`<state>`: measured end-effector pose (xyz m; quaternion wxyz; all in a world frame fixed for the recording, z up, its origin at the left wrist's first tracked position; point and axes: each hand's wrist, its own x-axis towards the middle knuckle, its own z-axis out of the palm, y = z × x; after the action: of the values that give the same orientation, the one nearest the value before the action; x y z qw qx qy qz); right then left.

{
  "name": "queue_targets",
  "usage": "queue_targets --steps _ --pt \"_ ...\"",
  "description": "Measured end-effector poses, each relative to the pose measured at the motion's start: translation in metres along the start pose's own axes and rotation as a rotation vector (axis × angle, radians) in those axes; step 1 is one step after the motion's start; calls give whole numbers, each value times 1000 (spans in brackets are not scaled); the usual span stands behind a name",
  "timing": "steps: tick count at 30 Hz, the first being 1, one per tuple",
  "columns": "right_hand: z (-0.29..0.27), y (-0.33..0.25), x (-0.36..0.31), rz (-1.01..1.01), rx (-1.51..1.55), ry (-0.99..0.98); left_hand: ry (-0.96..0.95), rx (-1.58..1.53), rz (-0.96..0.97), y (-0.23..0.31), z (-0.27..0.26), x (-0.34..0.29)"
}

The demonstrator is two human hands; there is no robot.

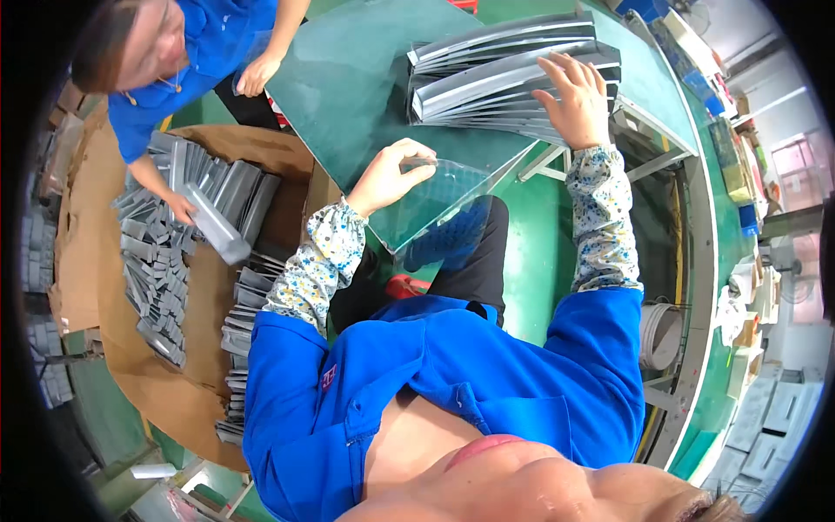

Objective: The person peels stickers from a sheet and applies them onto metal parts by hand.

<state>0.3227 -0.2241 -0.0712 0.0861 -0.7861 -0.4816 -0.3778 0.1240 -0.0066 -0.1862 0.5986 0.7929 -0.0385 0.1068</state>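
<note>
Pinching a clear, glossy plastic sheet (439, 198) between thumb and fingers, our left hand (387, 180) is hovering toward 12 o'clock, its grip nearly closed on the film, while the sheet is sloping past the near edge of a smooth green table (357, 96). We are reaching toward 1 o'clock with our right hand (574, 100), its grip spread wide, palm down, fingers lying over a fanned bundle of long grey strips (487, 83); we are not managing to tell how firmly they are pressing. A second grey bundle (500, 39) is lying just beyond it on the table. At 10 o'clock, a co-worker in a blue shirt (217, 39) is holding a grey bar-shaped piece (213, 224) over a big brown cardboard box (248, 139). Inside, toward 9 o'clock, short grey pieces (152, 287) are lying heaped.
</note>
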Motion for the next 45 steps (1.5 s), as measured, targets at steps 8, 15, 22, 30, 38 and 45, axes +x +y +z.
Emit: queue_targets --steps 8,15,22,30,38,45 --pt "0 9 4 -88 23 -125 54 57 78 -13 -3 20" --pt "5 12 2 -82 10 -111 114 204 181 -18 6 27" --pt "8 11 4 -98 12 -105 152 211 198 -23 8 25" --pt "6 12 6 -108 15 -143 149 43 154 1 13 1" --pt "7 9 6 -147 -22 -168 151 19 126 62 5 -75" --pt "-11 -11 8 -172 22 -97 316 44 82 75 -1 -131"
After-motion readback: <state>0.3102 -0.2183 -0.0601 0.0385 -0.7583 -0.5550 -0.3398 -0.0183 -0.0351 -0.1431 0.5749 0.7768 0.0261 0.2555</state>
